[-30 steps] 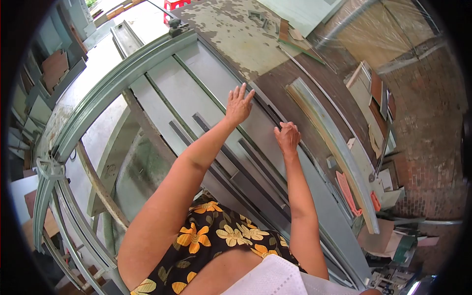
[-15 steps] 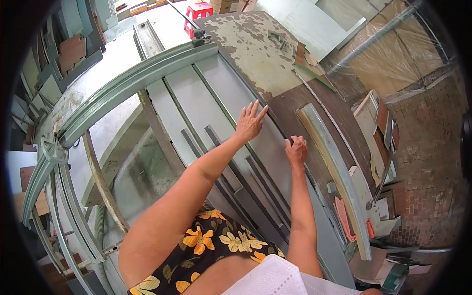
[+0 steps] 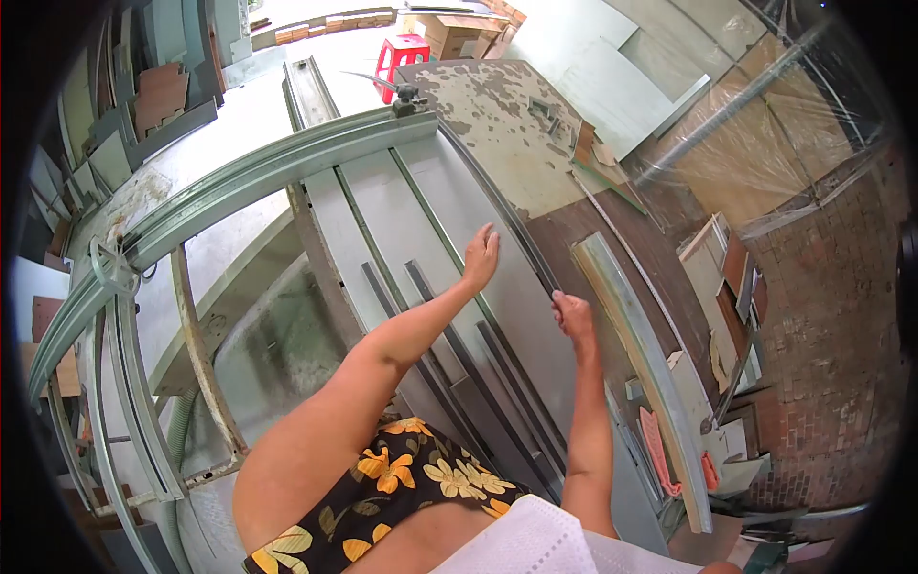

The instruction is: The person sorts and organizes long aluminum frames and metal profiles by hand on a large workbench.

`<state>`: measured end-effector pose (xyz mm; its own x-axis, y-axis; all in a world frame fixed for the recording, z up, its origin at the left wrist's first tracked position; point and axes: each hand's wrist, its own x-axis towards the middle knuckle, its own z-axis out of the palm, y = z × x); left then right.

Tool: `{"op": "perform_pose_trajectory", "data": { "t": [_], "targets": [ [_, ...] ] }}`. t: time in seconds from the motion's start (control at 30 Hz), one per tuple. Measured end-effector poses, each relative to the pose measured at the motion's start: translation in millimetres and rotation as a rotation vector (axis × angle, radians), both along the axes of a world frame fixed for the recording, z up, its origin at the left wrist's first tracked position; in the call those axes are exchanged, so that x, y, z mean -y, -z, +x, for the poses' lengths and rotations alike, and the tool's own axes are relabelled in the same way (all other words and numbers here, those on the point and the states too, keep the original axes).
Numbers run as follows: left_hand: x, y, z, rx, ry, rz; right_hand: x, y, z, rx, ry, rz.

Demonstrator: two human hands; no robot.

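Note:
My left hand [image 3: 481,260] is over the pale grey sliding table [image 3: 402,206] of a large machine. Its fingers are stretched out, and nothing shows in them. My right hand [image 3: 575,314] is closed at the near end of a long thin dark strip [image 3: 512,222], which runs away from me along the table's right edge. The fingertips partly hide the grip. Several shorter dark grey strips [image 3: 442,297] lie lengthwise on the table beneath and beside my left forearm.
A curved-looking metal rail [image 3: 287,158] crosses the table's far end. On the right lie the brown worn worktop [image 3: 574,230] and a long pale bar [image 3: 650,383]. A red stool [image 3: 402,59] stands at the back, and board offcuts [image 3: 741,258] lean at the right.
My left hand has turned more on edge, its spread fingers drawing together. My right hand has shifted slightly nearer, its fingers closed at the strip. The view has tilted a little.

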<state>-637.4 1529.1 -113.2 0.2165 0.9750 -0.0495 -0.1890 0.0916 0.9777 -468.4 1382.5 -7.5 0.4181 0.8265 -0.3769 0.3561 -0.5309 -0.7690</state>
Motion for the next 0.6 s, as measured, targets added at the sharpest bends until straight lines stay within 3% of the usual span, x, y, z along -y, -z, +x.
{"op": "perform_pose_trajectory", "data": {
  "t": [0.07, 0.17, 0.27, 0.37, 0.6],
  "targets": [
    [-12.6, -12.2, 12.6, 0.652, 0.134, -0.507, 10.7, -10.1, -18.5, -0.005, -0.019, 0.048],
    [-27.7, -46.3, 20.3, 0.677, 0.301, -0.441, 15.5, -4.4, 8.4, 0.047, -0.093, 0.190],
    [-19.3, -74.0, 32.2, 0.609, 0.316, -0.283, 21.2, -32.1, 26.2, 0.372, -0.068, 0.291],
    [-1.1, -111.3, 33.2, 0.691, 0.283, -0.283, 32.5, -90.7, 9.9, 0.354, -0.093, 0.228],
    [41.3, -135.4, 41.2, 0.642, 0.402, -0.243, 83.6, -105.1, 22.3, 0.343, -0.033, 0.184]
  ]
}}
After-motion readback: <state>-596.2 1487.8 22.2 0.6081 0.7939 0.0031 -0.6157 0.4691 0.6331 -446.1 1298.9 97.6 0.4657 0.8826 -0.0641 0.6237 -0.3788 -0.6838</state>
